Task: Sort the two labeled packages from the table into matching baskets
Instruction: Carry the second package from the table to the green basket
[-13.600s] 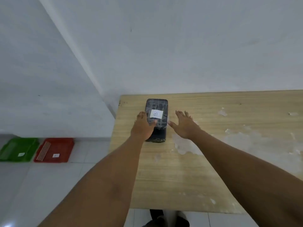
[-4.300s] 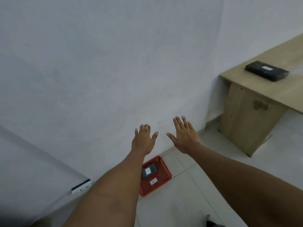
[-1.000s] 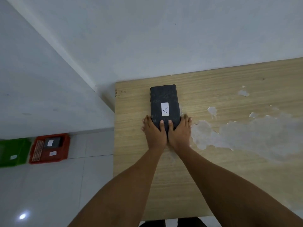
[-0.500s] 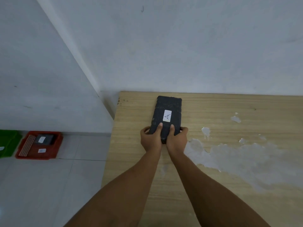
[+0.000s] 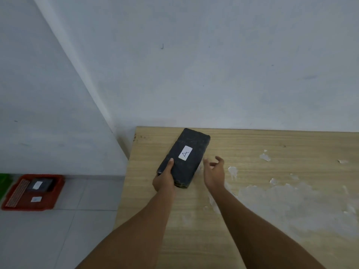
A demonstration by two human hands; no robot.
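Note:
A black package (image 5: 186, 158) with a white label marked "A" sits tilted near the wooden table's (image 5: 252, 220) back left corner. My left hand (image 5: 164, 179) grips its near left corner, thumb on top. To the package's right, my right hand (image 5: 214, 171) hovers with fingers apart, holding nothing. On the floor at the left, a red basket (image 5: 48, 202) holds another black package (image 5: 39, 185) with a white label. A sliver of a green basket (image 5: 3, 183) shows at the left edge.
A white wall runs behind the table and meets a side wall at the left. Light floor tiles (image 5: 58, 235) lie between the table and the baskets. Pale scuffed patches (image 5: 291, 206) mark the tabletop on the right.
My right hand has come off the package and opened to its right. The left hand keeps its grip, and the package has turned so its far end points right.

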